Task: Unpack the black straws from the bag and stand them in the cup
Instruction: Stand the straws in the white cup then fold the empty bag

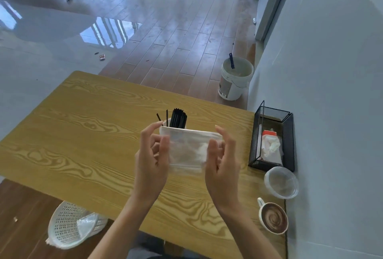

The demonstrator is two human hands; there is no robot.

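A clear plastic zip bag (187, 151) hangs in the air above the wooden table (87, 134), stretched between both hands, and it looks empty. My left hand (152, 159) pinches the bag's upper left corner. My right hand (222, 165) pinches its upper right corner, fingers curled behind the plastic. Behind the bag stands a pale cup (164, 123), mostly hidden, with a bundle of black straws (177, 118) upright in it and two loose ones leaning to the left.
A black mesh holder (272, 138) with tissues sits at the table's right edge by the wall. Nearer me are a clear plastic cup (281, 182) and a coffee cup (273, 218). A white basket (70, 225) lies on the floor at left, a white bucket (235, 79) beyond the table.
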